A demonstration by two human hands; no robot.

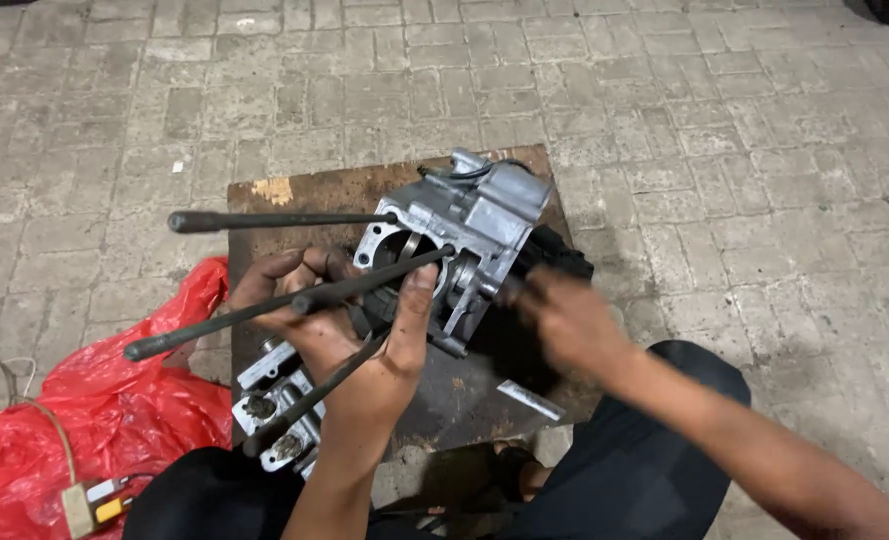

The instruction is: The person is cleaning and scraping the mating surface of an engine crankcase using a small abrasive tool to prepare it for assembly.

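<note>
A silver metal engine cylinder block point(474, 215) lies on a dark board point(304, 195), with several long dark studs point(274, 220) sticking out to the left. My left hand point(349, 320) wraps around the block's lower end and two of the studs point(264, 308). My right hand point(564, 320) is blurred, just right of the block's lower side, beside a black part point(562, 255); whether it holds anything cannot be made out. A second metal engine piece point(274, 400) lies under my left wrist.
A red plastic bag point(114, 410) lies at the left with a small yellow and white plug point(94, 505) on a cord. A flat metal strip point(529, 398) lies on the board. Grey paving bricks point(714, 130) surround it. My dark-trousered knees point(624, 470) are at the bottom.
</note>
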